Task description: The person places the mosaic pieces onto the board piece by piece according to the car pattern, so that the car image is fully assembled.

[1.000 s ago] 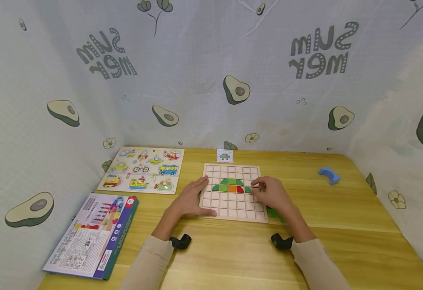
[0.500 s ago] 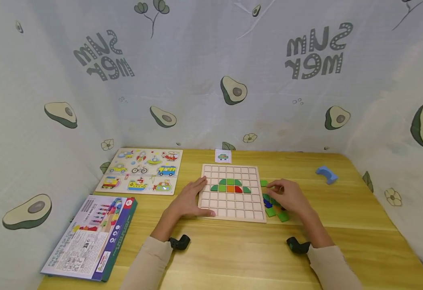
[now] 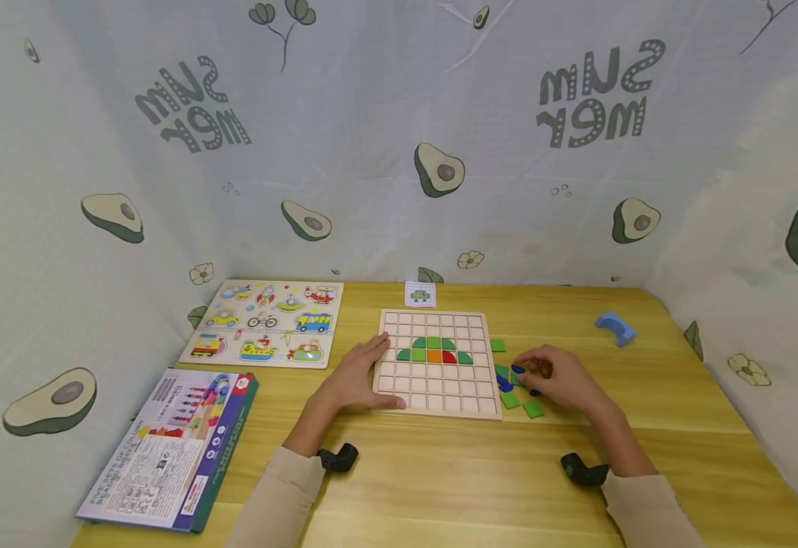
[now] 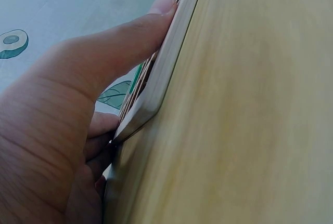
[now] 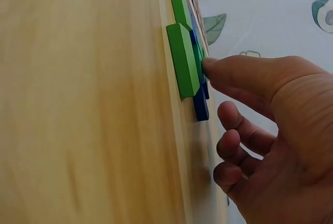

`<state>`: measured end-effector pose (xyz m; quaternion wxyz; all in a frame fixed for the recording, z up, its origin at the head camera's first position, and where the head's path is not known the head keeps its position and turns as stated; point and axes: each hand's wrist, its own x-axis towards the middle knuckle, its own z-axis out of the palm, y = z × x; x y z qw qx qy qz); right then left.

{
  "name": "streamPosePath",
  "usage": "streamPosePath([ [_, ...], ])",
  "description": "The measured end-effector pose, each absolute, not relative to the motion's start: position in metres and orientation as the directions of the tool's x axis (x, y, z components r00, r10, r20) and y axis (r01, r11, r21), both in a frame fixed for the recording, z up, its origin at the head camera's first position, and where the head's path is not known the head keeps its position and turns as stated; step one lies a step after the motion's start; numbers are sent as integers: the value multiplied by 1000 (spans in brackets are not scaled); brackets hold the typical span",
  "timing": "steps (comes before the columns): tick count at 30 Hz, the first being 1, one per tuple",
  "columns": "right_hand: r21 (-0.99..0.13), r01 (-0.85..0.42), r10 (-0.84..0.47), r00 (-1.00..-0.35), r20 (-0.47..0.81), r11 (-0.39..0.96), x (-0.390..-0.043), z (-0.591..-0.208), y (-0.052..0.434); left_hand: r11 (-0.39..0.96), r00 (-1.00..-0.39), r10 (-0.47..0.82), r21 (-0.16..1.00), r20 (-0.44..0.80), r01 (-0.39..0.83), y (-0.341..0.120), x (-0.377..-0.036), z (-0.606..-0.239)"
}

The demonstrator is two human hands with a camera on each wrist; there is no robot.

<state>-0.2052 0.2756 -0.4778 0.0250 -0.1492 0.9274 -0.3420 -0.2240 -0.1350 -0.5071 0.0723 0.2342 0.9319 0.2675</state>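
Right hand (image 3: 563,380): at the loose tiles, thumb tip over or on a green one in the wrist view, other fingers part-curled. Can't tell if it pinches a tile; index tip hidden.

Left hand (image 3: 351,380): spread round the near-left corner of the grid board (image 3: 405,390), thumb along the near edge, fingers on the left edge.

Board lies flat mid-table. Set pieces (image 3: 433,355), green with one orange and one red, sit around its middle in two rows; unfilled cells on all sides.

Loose tiles (image 3: 532,409), green and blue, just off the board's right edge, some overlapping. One green square (image 3: 497,345) sits apart, farther back by the same edge.

Beyond the far edge: pattern card (image 3: 420,294), small gap. Blue arch (image 3: 616,328) back right, well apart from the right hand. Left: vehicle puzzle (image 3: 268,323), box (image 3: 166,449) in front of it, a strip of table (image 3: 453,472) between them and the board. Printed cloth (image 3: 337,114) bounds the back and both sides.
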Motion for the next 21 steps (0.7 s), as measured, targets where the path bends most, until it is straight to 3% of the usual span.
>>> streamPosePath([
  [21, -577, -202, -223, -974, 34, 791, -202, -481, 311, 753, -879, 476, 521, -10, 402, -136, -224, -508],
])
